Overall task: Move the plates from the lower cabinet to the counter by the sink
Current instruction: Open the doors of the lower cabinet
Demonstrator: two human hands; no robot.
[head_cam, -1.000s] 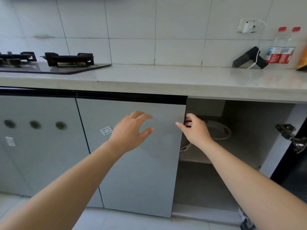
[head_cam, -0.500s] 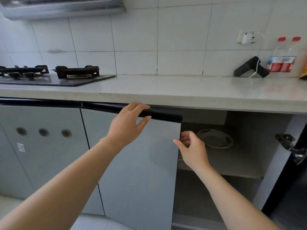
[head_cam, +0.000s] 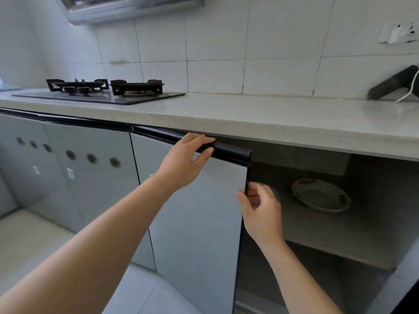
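Note:
A small stack of white plates [head_cam: 320,196] with a red mark on the rim lies on the shelf inside the open lower cabinet. My left hand [head_cam: 184,163] grips the black top rail of the grey cabinet door [head_cam: 197,218], which stands swung partly outward. My right hand [head_cam: 263,209] holds the free vertical edge of that same door, fingers curled behind it. Just behind my right hand a second round dish [head_cam: 275,193] shows only as a sliver. The pale stone counter [head_cam: 283,121] runs above the cabinet.
A black gas hob [head_cam: 102,91] sits on the counter at the left, under an extractor hood [head_cam: 133,6]. A black object with a white cable [head_cam: 394,87] rests at the counter's far right. Closed grey doors [head_cam: 74,175] with round vents stand to the left.
My left hand rose from the door's face to its top rail and closed on it. The door has swung outward, and the view shifted left and nearer.

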